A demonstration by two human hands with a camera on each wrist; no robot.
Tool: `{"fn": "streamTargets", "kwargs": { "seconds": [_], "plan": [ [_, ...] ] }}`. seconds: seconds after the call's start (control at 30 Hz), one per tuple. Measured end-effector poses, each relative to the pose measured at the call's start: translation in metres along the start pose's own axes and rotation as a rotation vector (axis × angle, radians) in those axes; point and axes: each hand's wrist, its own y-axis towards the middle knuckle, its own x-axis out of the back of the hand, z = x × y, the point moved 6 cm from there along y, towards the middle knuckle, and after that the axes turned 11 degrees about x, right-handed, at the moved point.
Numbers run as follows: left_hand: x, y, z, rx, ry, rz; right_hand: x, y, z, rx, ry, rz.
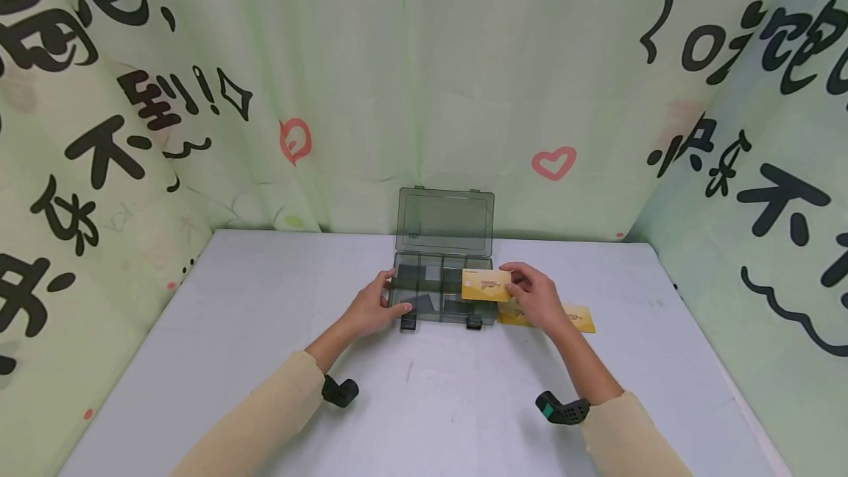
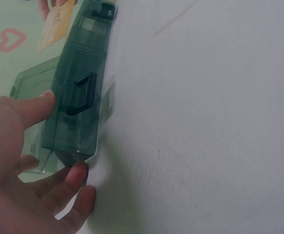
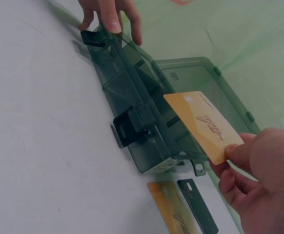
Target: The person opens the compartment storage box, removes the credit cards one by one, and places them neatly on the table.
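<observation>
A clear dark-green plastic storage box (image 1: 430, 321) with several compartments stands on the table, its lid (image 1: 446, 221) raised at the back. My left hand (image 1: 376, 308) holds the box's left end, thumb on the front rim and fingers round the side, as the left wrist view (image 2: 30, 161) shows. Between thumb and fingers, my right hand (image 1: 536, 297) pinches a yellow card (image 1: 486, 285), printed and tilted, above the box's right compartments. In the right wrist view the card (image 3: 205, 124) hangs apart from the compartment walls. Dark flat pieces (image 1: 412, 272) lie inside the box.
More yellow cards (image 1: 581, 319) lie on the white table (image 1: 278, 278) right of the box, partly under my right forearm. Beside one card is a dark green strip (image 3: 199, 207) with a hole. Black latches (image 3: 132, 126) hang at the box's front. A printed curtain (image 1: 411, 94) surrounds the table.
</observation>
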Motion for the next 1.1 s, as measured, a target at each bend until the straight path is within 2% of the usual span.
{"fn": "streamTargets", "kwargs": {
  "seconds": [1.1],
  "plan": [
    [0.000,0.000,-0.001,0.008,0.011,0.006,0.024,-0.005,-0.020,-0.130,0.014,-0.026]
  ]
}}
